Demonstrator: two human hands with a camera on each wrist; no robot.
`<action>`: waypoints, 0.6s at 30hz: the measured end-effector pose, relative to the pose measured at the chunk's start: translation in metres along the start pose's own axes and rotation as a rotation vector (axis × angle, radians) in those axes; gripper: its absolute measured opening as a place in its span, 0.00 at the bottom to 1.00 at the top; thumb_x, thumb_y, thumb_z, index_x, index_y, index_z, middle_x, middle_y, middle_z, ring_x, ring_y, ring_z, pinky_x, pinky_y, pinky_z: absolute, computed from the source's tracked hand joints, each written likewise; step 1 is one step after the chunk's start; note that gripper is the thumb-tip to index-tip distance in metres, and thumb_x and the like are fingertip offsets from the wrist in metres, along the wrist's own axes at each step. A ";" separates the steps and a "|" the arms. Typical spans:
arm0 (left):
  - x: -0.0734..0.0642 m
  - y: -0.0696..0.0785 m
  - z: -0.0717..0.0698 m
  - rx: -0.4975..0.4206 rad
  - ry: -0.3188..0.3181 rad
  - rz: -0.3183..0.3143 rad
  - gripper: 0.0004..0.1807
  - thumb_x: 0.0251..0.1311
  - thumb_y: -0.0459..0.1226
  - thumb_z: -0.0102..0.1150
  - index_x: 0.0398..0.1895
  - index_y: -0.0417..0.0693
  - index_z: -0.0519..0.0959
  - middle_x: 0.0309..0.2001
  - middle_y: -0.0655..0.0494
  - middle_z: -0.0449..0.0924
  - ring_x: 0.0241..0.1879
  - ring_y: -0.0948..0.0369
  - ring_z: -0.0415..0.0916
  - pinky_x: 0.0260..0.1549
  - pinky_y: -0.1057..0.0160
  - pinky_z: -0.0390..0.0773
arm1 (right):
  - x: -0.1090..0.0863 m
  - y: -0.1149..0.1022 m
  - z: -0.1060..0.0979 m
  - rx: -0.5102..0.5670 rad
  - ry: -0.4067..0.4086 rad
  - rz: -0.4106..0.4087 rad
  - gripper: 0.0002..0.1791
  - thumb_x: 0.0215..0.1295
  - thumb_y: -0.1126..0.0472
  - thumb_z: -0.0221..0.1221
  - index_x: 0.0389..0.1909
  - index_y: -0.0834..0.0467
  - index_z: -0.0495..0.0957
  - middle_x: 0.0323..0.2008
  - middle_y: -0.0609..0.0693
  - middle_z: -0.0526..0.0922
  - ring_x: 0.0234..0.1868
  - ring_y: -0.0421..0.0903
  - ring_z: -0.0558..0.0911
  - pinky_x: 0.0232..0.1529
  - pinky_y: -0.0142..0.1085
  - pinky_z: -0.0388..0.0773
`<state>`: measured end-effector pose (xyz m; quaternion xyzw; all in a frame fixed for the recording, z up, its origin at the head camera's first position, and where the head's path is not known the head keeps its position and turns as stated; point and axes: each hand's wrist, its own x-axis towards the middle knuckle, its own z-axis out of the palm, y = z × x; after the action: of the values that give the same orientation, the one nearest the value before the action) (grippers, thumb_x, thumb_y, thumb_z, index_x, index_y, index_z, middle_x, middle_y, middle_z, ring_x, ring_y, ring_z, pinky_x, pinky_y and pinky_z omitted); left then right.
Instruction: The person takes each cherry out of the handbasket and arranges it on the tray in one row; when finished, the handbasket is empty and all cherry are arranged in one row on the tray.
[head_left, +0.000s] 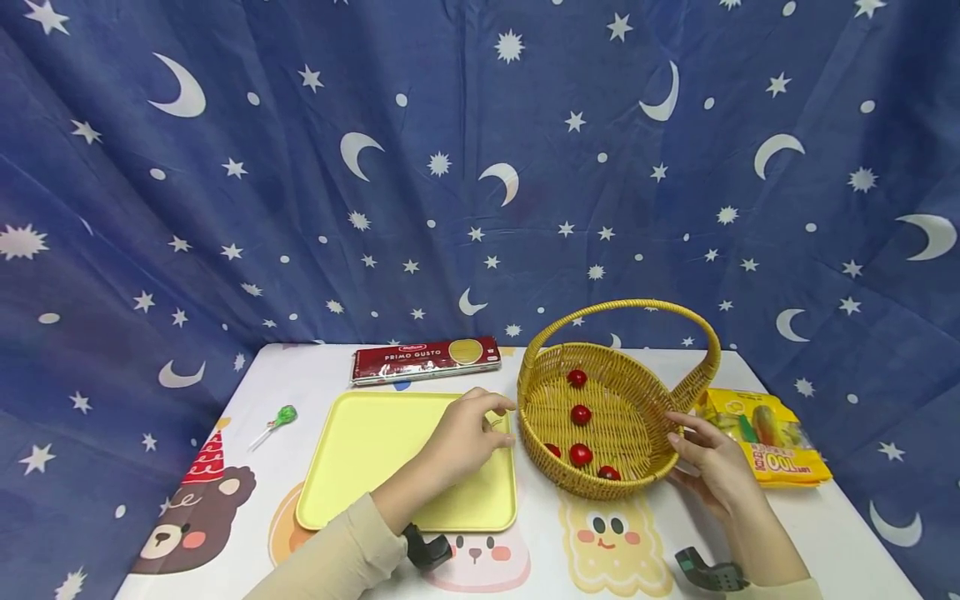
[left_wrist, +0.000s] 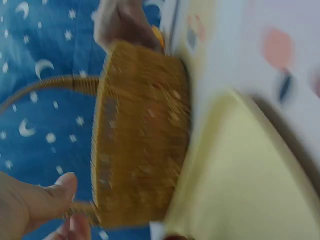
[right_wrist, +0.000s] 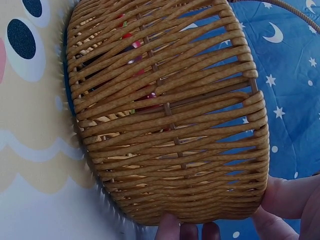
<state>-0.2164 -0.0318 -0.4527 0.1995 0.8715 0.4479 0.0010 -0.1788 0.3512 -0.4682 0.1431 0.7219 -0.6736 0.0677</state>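
A wicker basket (head_left: pixel 592 479) with a tall arched handle stands on the right half of the table, tilted toward the viewer. Several small, shiny red balls (head_left: pixel 581 414), resembling cherries, lie inside it. On its right side, my right hand (head_left: pixel 712 467) grips the rim. Over the right edge of a yellow tray (head_left: pixel 390 458), my left hand (head_left: pixel 468 433) hovers just left of the basket, thumb and forefinger apart with nothing visible between them. The left wrist view is blurred; a dark red object (left_wrist: pixel 177 237) shows at its bottom edge, too cut off to identify.
Behind the tray lies a dark red pasta packet (head_left: pixel 427 360). A green lollipop (head_left: pixel 285 415) is at the left. Right of the basket sits a yellow snack bag (head_left: pixel 772 437), partly behind the right hand. A starry blue curtain (head_left: pixel 420 192) hangs behind the table.
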 end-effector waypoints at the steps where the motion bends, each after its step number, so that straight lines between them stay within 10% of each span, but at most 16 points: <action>1: 0.002 0.007 0.002 -0.032 -0.008 0.017 0.23 0.59 0.31 0.78 0.59 0.50 0.87 0.51 0.52 0.84 0.32 0.65 0.78 0.31 0.68 0.80 | 0.000 0.000 0.000 0.000 0.001 -0.001 0.20 0.79 0.60 0.62 0.64 0.34 0.82 0.79 0.63 0.55 0.52 0.36 0.82 0.49 0.37 0.87; 9: 0.029 0.049 0.027 -0.133 -0.178 0.126 0.24 0.59 0.29 0.78 0.58 0.54 0.87 0.50 0.61 0.87 0.46 0.63 0.84 0.44 0.71 0.82 | 0.001 0.001 0.000 -0.004 0.008 0.005 0.19 0.78 0.59 0.63 0.62 0.32 0.83 0.60 0.46 0.72 0.51 0.36 0.83 0.50 0.37 0.87; 18: 0.068 0.054 0.067 0.030 -0.418 0.164 0.26 0.58 0.27 0.76 0.60 0.50 0.86 0.52 0.57 0.90 0.49 0.65 0.84 0.47 0.75 0.80 | 0.000 -0.001 -0.001 0.015 -0.003 0.000 0.18 0.78 0.59 0.64 0.58 0.31 0.85 0.54 0.40 0.76 0.50 0.36 0.84 0.49 0.37 0.88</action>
<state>-0.2483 0.0717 -0.4388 0.3583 0.8398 0.3823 0.1420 -0.1786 0.3519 -0.4675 0.1426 0.7166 -0.6794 0.0679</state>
